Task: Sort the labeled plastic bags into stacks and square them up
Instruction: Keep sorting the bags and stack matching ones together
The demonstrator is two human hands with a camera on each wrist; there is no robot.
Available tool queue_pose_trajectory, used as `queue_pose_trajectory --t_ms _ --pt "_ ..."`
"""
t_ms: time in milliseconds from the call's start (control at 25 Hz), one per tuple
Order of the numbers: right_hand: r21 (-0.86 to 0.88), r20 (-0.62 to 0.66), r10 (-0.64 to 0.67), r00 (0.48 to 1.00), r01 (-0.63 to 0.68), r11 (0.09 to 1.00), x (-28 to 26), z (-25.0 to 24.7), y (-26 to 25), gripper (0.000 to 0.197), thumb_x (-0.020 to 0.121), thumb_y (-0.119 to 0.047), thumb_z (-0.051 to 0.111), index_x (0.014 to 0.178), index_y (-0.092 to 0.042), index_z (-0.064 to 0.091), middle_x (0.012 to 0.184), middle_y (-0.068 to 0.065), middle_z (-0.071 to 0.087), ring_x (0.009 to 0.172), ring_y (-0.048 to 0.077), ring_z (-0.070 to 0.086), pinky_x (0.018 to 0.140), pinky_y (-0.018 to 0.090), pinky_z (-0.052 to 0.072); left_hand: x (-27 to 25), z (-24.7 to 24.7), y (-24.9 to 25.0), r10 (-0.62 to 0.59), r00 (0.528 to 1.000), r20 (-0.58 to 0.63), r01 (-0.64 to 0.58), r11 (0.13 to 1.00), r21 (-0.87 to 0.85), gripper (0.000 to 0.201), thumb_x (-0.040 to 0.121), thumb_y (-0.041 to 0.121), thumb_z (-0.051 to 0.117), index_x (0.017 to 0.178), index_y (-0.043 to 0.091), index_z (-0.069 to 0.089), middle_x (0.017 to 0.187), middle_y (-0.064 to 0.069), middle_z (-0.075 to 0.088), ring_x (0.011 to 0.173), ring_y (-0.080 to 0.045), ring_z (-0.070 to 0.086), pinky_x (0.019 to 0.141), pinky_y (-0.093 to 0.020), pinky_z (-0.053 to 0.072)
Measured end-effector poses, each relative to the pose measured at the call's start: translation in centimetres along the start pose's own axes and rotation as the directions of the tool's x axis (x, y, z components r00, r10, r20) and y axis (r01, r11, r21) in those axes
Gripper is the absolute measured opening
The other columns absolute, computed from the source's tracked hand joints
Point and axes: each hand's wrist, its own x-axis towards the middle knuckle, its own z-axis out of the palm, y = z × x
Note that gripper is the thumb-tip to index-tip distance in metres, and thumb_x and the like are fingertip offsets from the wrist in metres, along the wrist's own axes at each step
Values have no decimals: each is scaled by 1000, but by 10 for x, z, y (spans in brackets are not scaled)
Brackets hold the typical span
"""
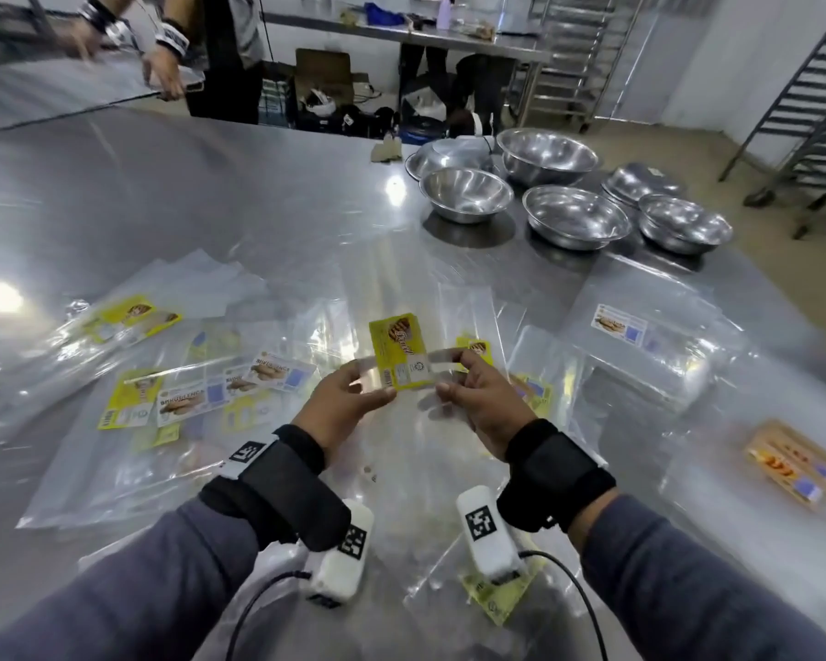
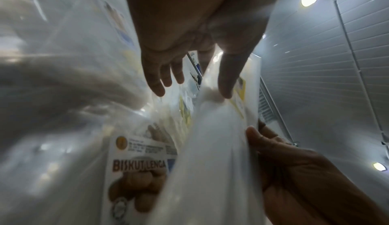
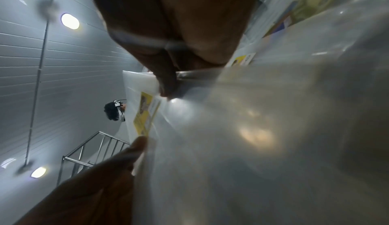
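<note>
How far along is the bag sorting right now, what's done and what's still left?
Done: a fairly neat stack of white-labeled bags lies at the right of the steel table. In hand: the left hand and right hand each pinch a side of a yellow-labeled bag held above the table. Left: the loose mix of yellow- and white-labeled bags on the left is unsorted and overlapping.

Small print on the held bag's yellow label point(image 1: 400, 351) is unreadable; beside it, overlapping bags point(image 1: 196, 388) hide one another's labels (right-wrist view smeared).
</note>
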Motion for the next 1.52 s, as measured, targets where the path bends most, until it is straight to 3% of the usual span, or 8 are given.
queue_pose_trajectory --t_ms 80,240,400,520,640,1040,1240,1520 --pt "64 54 -1 999 -2 998 6 1 -3 28 92 11 41 106 -12 50 88 9 66 63 17 68 59 26 55 -1 -2 3 53 998 -19 -54 998 -24 37 72 27 75 107 21 65 116 -6 66 117 -27 53 99 -38 42" --pt "-215 -55 52 997 -62 975 21 -9 -11 22 89 -13 61 109 -9 52 97 5 58 83 17 59 73 27 50 3 -12 14 35 995 -97 -50 986 -156 4 92 3 53 92 7 55 92 -15 69 74 -26 70 62 -34 58" --pt "-739 -402 15 916 -334 586 36 -53 -5 70 72 -32 79 126 -3 45 126 14 49 117 30 48 99 36 38 12 -53 -9 -92 972 -215 82 995 -54 3 91 2 54 92 4 52 78 -18 60 43 -9 61 39 -15 46" --pt "-770 -485 94 869 -476 426 36 -65 11 91 64 -36 84 130 0 33 132 19 43 123 36 42 101 38 37 16 -79 -36 -208 946 -251 227 973 49 12 83 4 62 94 3 58 86 -21 59 55 -19 57 56 -24 49" --pt "-707 -493 114 862 -474 526 37 -66 21 83 64 -23 85 123 0 32 124 20 51 116 37 49 95 39 42 23 -88 -53 -248 938 -244 252 968 -16 25 86 -8 52 110 -1 60 98 -21 65 77 -29 61 83 -47 52" --pt "-53 -327 -25 945 8 999 21 -28 -6 30 83 13 57 82 -14 43 85 13 52 57 17 52 45 24 49 18 -83 -54 -224 949 -223 215 975 -62 26 91 -7 49 115 -1 57 93 -14 64 75 -24 60 77 -35 50" --pt "-600 -306 118 945 -287 747 11 4 43 42 71 -16 79 90 -8 42 90 9 45 78 18 45 62 27 41 18 -83 -56 -217 951 -222 200 975 -96 27 91 -8 48 117 -3 55 103 -17 63 77 -26 59 80 -37 48" --pt "-724 -303 164 939 -338 601 20 21 39 85 70 -18 81 131 0 24 121 18 55 117 33 51 96 37 45 20 -84 -64 -204 946 -253 190 979 -78 28 90 -8 49 117 -5 55 106 -21 61 80 -29 59 86 -43 49"
